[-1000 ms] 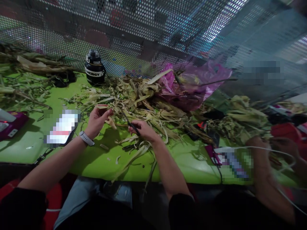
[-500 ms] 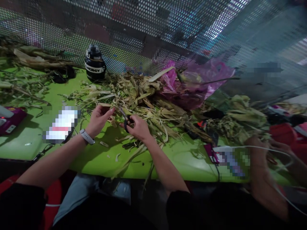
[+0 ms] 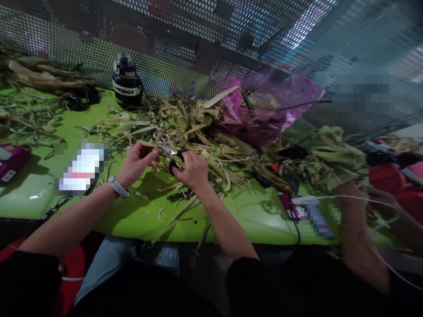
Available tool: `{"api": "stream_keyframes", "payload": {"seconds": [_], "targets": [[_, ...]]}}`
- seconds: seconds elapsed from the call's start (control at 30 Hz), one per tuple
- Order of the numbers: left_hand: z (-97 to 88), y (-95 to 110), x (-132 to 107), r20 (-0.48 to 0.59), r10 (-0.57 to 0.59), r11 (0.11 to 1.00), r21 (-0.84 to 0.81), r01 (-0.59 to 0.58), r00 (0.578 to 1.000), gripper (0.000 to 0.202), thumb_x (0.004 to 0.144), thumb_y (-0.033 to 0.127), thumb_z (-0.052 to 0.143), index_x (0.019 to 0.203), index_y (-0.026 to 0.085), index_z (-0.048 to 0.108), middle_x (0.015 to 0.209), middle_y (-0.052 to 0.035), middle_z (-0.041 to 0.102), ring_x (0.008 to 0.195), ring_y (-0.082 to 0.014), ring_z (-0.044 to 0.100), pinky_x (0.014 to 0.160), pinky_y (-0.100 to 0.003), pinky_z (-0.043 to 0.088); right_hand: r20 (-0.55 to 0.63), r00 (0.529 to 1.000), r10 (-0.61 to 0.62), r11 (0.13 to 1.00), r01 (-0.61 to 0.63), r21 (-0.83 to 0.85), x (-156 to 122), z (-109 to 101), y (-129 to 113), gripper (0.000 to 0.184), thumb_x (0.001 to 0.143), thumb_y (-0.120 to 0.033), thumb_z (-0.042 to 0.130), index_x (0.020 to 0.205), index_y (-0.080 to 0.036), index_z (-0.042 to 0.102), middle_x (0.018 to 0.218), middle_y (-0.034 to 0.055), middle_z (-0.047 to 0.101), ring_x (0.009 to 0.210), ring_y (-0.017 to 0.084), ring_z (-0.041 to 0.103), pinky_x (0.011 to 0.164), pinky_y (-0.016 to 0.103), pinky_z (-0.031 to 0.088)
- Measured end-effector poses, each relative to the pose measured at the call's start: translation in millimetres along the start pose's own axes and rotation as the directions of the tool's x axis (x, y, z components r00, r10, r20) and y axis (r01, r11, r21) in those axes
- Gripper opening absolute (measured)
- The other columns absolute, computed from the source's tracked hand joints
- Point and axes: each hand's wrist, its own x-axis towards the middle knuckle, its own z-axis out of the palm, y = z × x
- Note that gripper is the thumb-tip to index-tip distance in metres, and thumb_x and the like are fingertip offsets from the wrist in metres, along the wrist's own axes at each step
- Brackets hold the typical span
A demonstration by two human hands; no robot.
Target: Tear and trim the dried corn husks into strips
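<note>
My right hand (image 3: 194,170) grips black-handled scissors (image 3: 169,151), their blades spread and pointing left toward my other hand. My left hand (image 3: 138,162), with a watch on its wrist, pinches a pale strip of dried husk (image 3: 147,143) between thumb and fingers. The scissor tips are close to this strip; whether they touch it I cannot tell. Behind both hands spreads a heap of dry corn husks (image 3: 185,119). Small cut pieces (image 3: 141,195) and long husk strips (image 3: 180,215) lie on the green tabletop (image 3: 128,224) in front.
A black bottle (image 3: 127,86) stands at the back before a perforated metal screen (image 3: 185,39). A lit phone (image 3: 81,169) lies left. Behind the husks sits a pink plastic bag (image 3: 264,119). At right, a co-worker's arm (image 3: 355,229) reaches in beside a white cable (image 3: 357,198).
The scissors have turned and their blades now stand wider apart. My right hand has rolled over so more of its back shows. My left hand keeps its pinch; the view has shifted slightly.
</note>
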Motion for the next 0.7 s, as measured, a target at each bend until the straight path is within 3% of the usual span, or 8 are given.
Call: {"api": "stream_keyframes", "payload": {"seconds": [0.1,0.33,0.53,0.7], "targets": [[0.4,1.1,-0.1,-0.006,-0.012,1.0,0.007,0.012,1.0,0.033,0.075,0.042,0.079,0.085,0.017,0.06,0.077,-0.0032,0.068,0.066,-0.0129,0.064,0.055,-0.024,0.05,-0.034,0.999,-0.014,1.0,0.013,-0.024,-0.3,-0.4,0.2,0.046,0.088,-0.057,0.052,0.1,-0.014,0.063,0.094,0.0139,0.066,0.09,0.027,0.057,0.08,0.036,0.038],[1.8,6.0,-1.4,0.021,-0.02,1.0,0.018,0.019,1.0,0.035,0.074,0.043,0.079,0.087,0.017,0.06,0.079,-0.0038,0.068,0.068,-0.0136,0.064,0.057,-0.025,0.049,0.033,0.999,-0.014,1.0,0.014,-0.012,-0.8,-0.2,-0.6,0.045,0.089,-0.055,0.052,0.102,-0.013,0.063,0.096,0.0151,0.064,0.092,0.028,0.056,0.081,0.038,0.037],[1.5,3.3,-1.8,0.027,-0.005,1.0,0.031,0.004,1.0,0.032,0.075,0.041,0.079,0.085,0.018,0.059,0.078,-0.0038,0.068,0.067,-0.0135,0.062,0.057,-0.025,0.048,0.018,1.0,-0.016,1.0,0.015,0.012,-1.7,2.9,0.8,0.042,0.089,-0.055,0.052,0.094,-0.015,0.063,0.092,0.0141,0.065,0.089,0.027,0.055,0.079,0.038,0.038],[-0.8,3.7,0.8,-0.037,0.092,0.994,0.069,-0.089,0.995,0.029,0.075,0.039,0.078,0.085,0.018,0.061,0.08,-0.0022,0.066,0.07,-0.0128,0.06,0.063,-0.025,0.048,0.023,0.998,0.064,0.98,-0.068,0.185,0.0,2.0,0.7,0.032,0.091,-0.048,0.052,0.086,-0.017,0.061,0.089,0.012,0.066,0.085,0.024,0.056,0.078,0.036,0.039]]}}
